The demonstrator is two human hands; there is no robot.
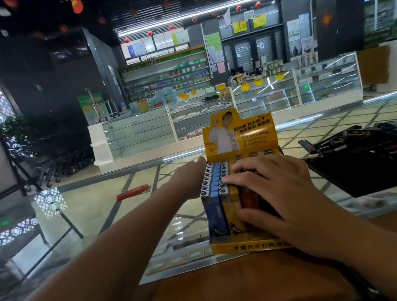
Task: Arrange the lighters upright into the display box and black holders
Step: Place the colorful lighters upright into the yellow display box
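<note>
Right hand (273,188): spread palm-down over upright lighters (217,186) in yellow display box (248,245), fingers relaxed and resting on lighter tops, thumb against front of an orange lighter; nothing gripped. Left hand (191,177): extended flat along box's left wall, fingers straight, touching the outer blue row; tips near yellow backboard. Blue and yellow rows exposed left of right hand, standing upright. Box on glass counter (93,214), at its near edge. One red lighter (132,192) lying flat on glass, well left of box. Black holders (365,162) to the right, beside box, with dark lighters lying loose.
</note>
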